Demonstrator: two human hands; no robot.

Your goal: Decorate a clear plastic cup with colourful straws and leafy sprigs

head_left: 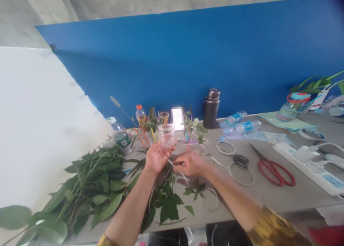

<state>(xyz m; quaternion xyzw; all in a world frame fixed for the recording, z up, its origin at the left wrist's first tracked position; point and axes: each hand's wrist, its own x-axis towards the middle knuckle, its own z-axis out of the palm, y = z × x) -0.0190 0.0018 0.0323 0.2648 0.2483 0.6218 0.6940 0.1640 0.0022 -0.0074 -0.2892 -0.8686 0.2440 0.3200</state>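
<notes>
The left hand [157,157] stands half open at the jar's base, with a clear plastic jar [166,135] at twelve o'clock, seemingly steadied there (whether it truly grips, I cannot tell). The right hand [189,163] nearly closes, pinching a thin white strip [172,163] close to the left palm. Red-handled scissors [274,172] lie within reach at three o'clock, leafy cuttings [91,188] at nine.

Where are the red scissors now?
In the head view, the red-handled scissors lie at right on the grey table, between the black-handled scissors and the white power strip.
</notes>
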